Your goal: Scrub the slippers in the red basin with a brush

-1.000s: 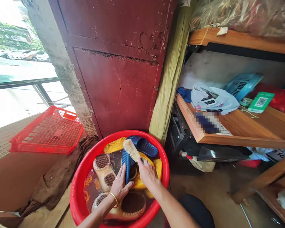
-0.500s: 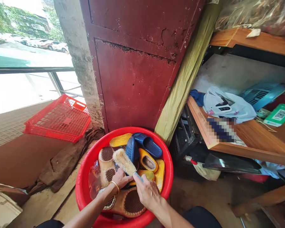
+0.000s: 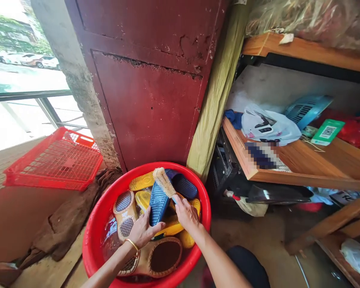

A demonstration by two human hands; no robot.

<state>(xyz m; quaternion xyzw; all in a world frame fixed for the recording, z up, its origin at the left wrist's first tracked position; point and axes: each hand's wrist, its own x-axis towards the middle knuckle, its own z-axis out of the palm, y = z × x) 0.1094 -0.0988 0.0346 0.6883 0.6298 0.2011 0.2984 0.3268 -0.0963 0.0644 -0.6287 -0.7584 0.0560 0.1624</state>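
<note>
Nearest me, inside the red basin [image 3: 91, 236], my left hand [image 3: 142, 231] has its fingers gripping the near end of a blue slipper [image 3: 158, 204]. My right hand [image 3: 186, 215] has its fingers closed round a brush [image 3: 165, 184], held over the slipper's far end. Beyond stands the maroon door [image 3: 150, 112].

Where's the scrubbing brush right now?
In the head view, the brush is in the right hand, above the red tub, with its bristly head over the blue slipper held by the left hand.
</note>
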